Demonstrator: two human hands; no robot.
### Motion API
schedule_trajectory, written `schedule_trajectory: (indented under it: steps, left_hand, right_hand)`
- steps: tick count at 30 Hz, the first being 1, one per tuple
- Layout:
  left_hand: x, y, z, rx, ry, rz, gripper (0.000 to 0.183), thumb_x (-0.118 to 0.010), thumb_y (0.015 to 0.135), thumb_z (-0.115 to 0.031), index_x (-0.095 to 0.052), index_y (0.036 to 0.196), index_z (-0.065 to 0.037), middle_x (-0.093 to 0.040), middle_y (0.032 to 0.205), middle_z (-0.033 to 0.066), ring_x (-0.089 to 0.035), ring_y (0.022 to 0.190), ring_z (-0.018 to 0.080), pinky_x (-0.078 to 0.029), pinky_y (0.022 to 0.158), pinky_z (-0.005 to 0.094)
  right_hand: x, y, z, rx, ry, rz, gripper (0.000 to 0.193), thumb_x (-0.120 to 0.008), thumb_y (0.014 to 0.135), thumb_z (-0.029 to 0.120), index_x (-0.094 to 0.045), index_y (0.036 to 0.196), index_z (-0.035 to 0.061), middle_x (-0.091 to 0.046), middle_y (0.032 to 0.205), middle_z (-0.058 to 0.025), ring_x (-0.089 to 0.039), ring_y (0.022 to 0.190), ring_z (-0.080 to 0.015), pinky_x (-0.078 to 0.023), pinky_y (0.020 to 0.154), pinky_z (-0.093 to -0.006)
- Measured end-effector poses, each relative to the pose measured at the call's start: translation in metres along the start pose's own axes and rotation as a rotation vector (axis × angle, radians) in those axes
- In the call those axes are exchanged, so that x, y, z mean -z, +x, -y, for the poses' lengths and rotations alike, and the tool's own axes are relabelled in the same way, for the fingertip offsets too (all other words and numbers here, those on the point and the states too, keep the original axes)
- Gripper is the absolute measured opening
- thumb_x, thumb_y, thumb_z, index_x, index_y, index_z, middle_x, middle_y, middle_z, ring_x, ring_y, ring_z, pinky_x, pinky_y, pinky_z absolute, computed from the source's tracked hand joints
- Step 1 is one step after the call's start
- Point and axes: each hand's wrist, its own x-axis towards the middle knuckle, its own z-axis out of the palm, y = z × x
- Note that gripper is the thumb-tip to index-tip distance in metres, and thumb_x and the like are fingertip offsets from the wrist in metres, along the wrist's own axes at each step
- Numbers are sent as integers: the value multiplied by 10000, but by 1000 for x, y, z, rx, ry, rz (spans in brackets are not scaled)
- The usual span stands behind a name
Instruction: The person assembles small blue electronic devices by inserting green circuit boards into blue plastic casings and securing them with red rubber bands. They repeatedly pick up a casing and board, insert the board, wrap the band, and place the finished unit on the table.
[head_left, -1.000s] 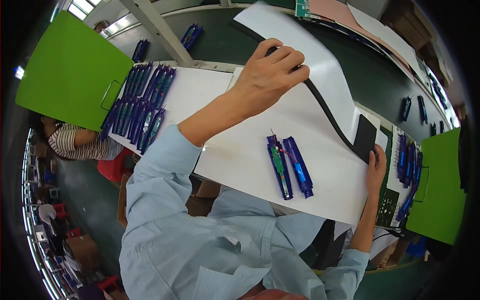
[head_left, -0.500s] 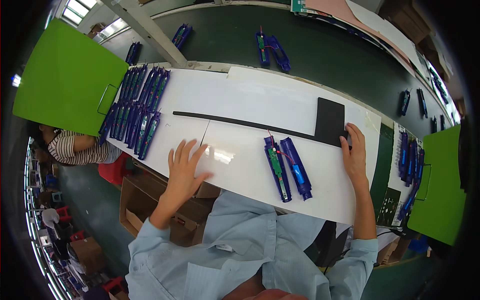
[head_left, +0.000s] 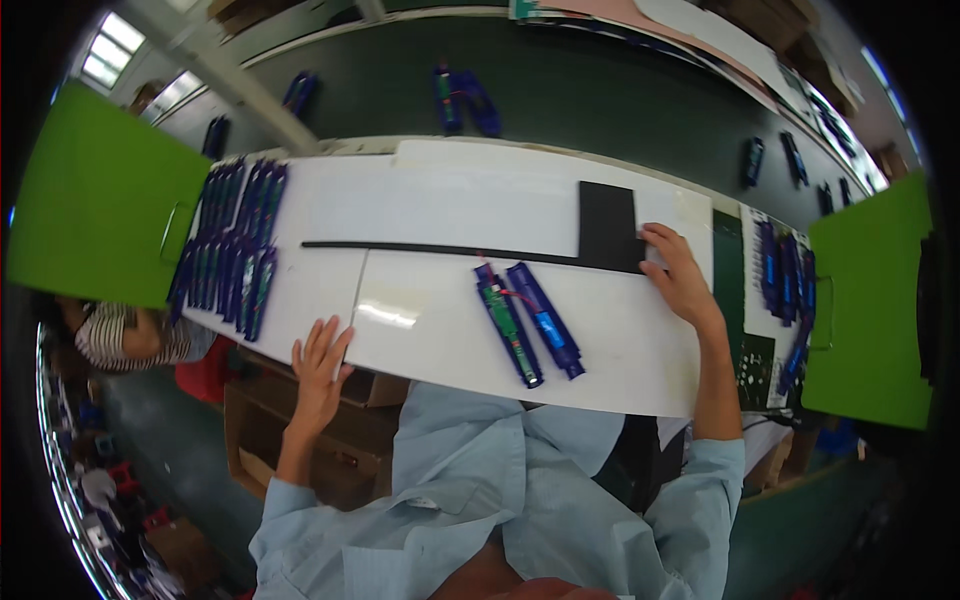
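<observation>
My left hand [head_left: 322, 365] rests at the near edge of the white work board [head_left: 440, 352], its fingers spread and nothing in them. On the right, my right hand [head_left: 685, 280] lies with its fingers apart against the right edge of a flat black L-shaped piece [head_left: 608, 222], whose long thin arm stretches to the left. Between my hands lies an opened dark blue casing: one half [head_left: 510, 330] carries a green circuit board. A red wire joins it to the other half [head_left: 546, 320], which holds a bright blue part.
Rows of similar blue casings [head_left: 232, 240] fill the board's left end. More casings [head_left: 785, 275] lie at right, and a pair [head_left: 462, 100] lies on the dark green bench behind. Green panels [head_left: 110, 195] flank both sides. A person in stripes [head_left: 135, 335] sits at left.
My left hand has come down and left, from above the board to its near edge. My right hand stays by the black piece. The whole view has shifted, so everything appears farther left.
</observation>
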Motion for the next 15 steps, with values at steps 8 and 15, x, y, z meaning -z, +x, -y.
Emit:
schedule_trajectory:
  steps: [8, 15]
  left_hand:
    - [51, 130, -143, -448, -313, 119, 470, -685, 1007, -87, -645, 1472, -144, -560, 1582, 128, -439, 1527, 352, -337, 1245, 473]
    - [-83, 266, -255, -726, -99, 70, 568, -708, 1011, -332, -567, 1553, -241, -432, 1685, 78, -369, 1552, 377, -300, 1228, 606]
  right_hand:
    - [5, -7, 22, -205, 174, 67, 435, -753, 930, 47, -627, 1345, 24, -575, 1409, -127, -614, 1236, -293, -534, 1017, -375]
    - [-7, -9, 21, -220, 219, -45, 324, -793, 889, 23, -633, 1170, 46, -614, 1180, -83, -634, 1033, -240, -536, 902, -358]
